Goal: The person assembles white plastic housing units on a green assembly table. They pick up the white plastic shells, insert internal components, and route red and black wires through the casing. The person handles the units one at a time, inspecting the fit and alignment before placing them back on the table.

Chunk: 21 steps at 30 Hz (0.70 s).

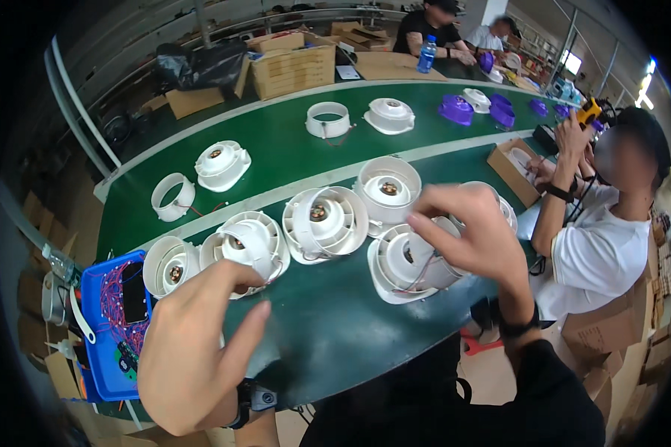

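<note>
Housings (pixel 339 227) of white plastic, in the head view, are standing in a curved row along the far edge of the desk (pixel 328 305), from near its left corner toward its right end. The left hand (pixel 194 350) is hanging over the near edge, relaxed, thumb and fingers parted with nothing showing between them; its fingertips are lying just beside a ribbed housing (pixel 250 242), and I cannot tell whether they are touching it. The right hand (pixel 473 231) is bending over a flanged housing (pixel 391 279) nearer the right end, fingers curled and thumb drawn in; a thin wire (pixel 429 268) is showing beneath, but whether the hand is pinching anything is unclear.

Most housings are sitting with the open ring facing up, presumably because the flat base is steadying them and leaving the core accessible. A blue tray (pixel 112 381) is occupying the left corner, probably to hold its loose red wires (pixel 115 290) together within reach.

Smooth, thin-walled rings are rising from rounded, ribbed bodies, and a copper-coloured coil (pixel 388 188) is showing in one centre. The wires are tangling finely inside shallow plastic walls, while the desk's dark green top is giving back a soft sheen.
</note>
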### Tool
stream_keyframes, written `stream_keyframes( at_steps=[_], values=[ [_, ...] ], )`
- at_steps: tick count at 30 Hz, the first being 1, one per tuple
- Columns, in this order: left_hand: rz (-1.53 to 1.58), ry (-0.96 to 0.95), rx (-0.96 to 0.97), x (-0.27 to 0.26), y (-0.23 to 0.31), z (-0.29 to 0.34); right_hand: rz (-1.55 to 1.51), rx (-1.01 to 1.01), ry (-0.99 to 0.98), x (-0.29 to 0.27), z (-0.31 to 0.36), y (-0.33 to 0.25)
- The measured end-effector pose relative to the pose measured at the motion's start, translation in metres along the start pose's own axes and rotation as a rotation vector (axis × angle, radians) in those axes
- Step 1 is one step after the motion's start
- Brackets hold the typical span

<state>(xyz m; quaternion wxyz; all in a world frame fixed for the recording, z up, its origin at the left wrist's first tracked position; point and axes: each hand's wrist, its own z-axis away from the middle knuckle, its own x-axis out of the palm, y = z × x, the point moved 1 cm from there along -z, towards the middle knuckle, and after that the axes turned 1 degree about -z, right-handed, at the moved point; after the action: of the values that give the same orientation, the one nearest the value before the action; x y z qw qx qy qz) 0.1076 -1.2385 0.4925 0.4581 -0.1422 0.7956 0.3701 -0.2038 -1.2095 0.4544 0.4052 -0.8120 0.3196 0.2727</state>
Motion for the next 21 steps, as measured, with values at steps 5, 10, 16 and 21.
stream_keyframes(
  at_steps=[5,10,16,21],
  values=[
    [-0.028,-0.003,-0.029,-0.003,0.009,0.003,0.106,0.272,0.076,0.016,0.113,0.035],
    [-0.008,-0.064,-0.052,0.015,0.003,-0.016,-0.056,0.425,0.143,0.056,0.132,0.036],
    [-0.005,-0.074,-0.048,0.013,0.009,-0.016,0.076,0.162,-0.072,0.082,0.125,0.029],
    [0.041,-0.091,-0.041,0.009,0.008,-0.017,0.008,0.133,-0.129,0.109,0.116,-0.002]
  ],
)
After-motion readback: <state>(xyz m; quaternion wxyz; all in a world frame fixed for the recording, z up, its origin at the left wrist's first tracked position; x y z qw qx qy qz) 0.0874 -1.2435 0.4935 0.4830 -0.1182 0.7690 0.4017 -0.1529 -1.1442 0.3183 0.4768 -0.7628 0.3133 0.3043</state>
